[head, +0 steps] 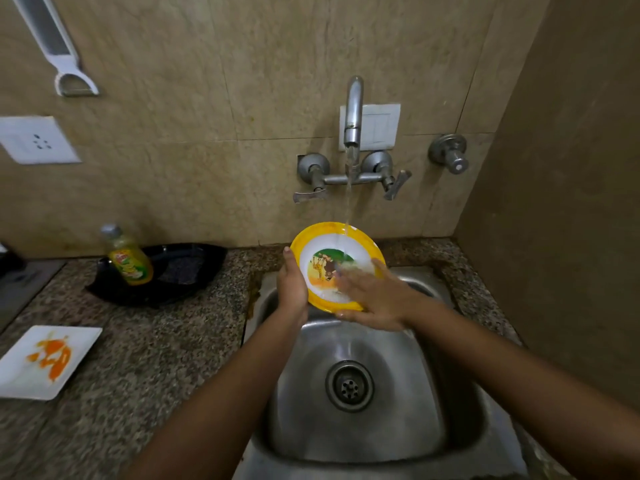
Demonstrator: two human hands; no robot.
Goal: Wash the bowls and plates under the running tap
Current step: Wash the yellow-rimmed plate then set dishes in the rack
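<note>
A person rinses a yellow-rimmed bowl [337,242] over the back edge of a steel sink [381,441], tilted so its printed inside faces the camera; water from the wall tap [353,112] strikes its upper rim and runs down across the picture. The left hand [292,289] grips the bowl's left edge, thumb hooked over the rim and fingers curled out of sight behind; the right hand [372,299] lies flat against the lower right of the bowl's inside, fingers straight and blurred, apparently rubbing the surface, thumb below the rim.

The job looks far from done, to judge by what lies about; on the granite counter [166,358], near its front left edge, a white square plate [81,344] is smeared with orange sauce and seems untouched by water; nearer the back wall, left of the sink, a black dish [194,261] sits with a bottle of yellow washing-up liquid [129,259] in front of it, and whether that dish is clean or dirty cannot be told. No foam shows on the bowl, and no sponge is in either hand; the sink basin holds no other crockery around its drain [349,385]. No washed pieces are in view; the bowl may well be the first item, with the stained plate certainly left to do.
</note>
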